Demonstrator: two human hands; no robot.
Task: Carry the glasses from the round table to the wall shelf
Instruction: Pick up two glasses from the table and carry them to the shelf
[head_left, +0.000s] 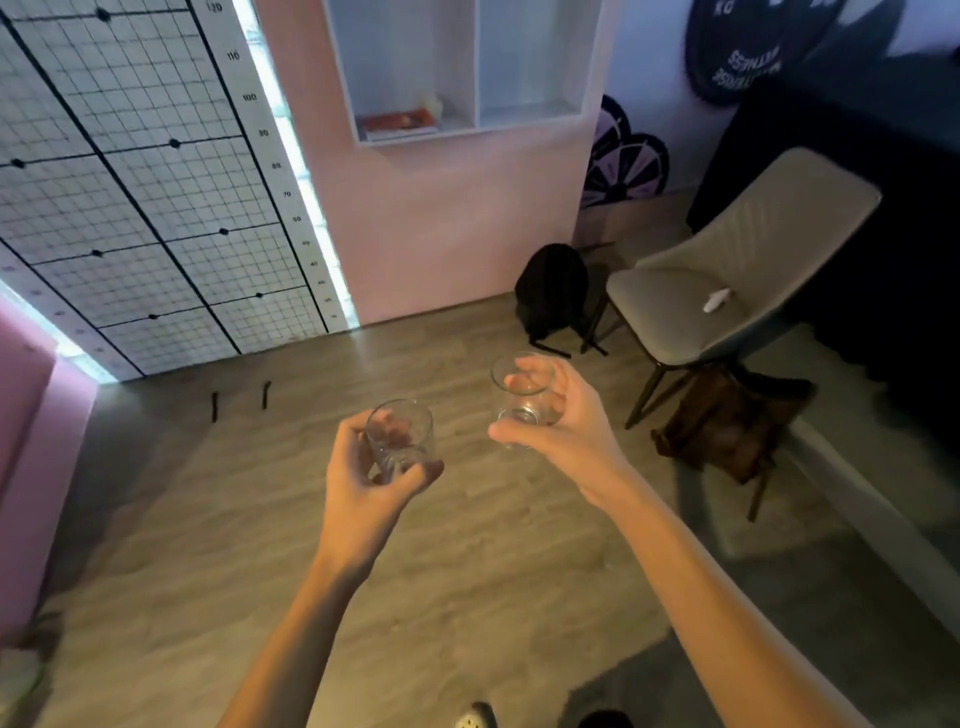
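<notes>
Over the wood floor (467, 571), mid-room, both arms were stretched forward. Left hand (363, 483) wrapped around a clear glass (399, 439), upright, thumb across its front. Right hand (556, 415) gripped a second clear glass (522, 387), tilted slightly, fingers round its far side. Glasses apart, neither touching anything but the hands. Round table not in view. Wall shelf (475, 67) was ahead on the pink wall (441, 223), left compartment holding a red book (400, 124), right compartment bare. Step judged: carry leg, shelf not yet reached. Next move likely calls for closing on the shelf and raising both glasses to its ledge, keeping them level.
</notes>
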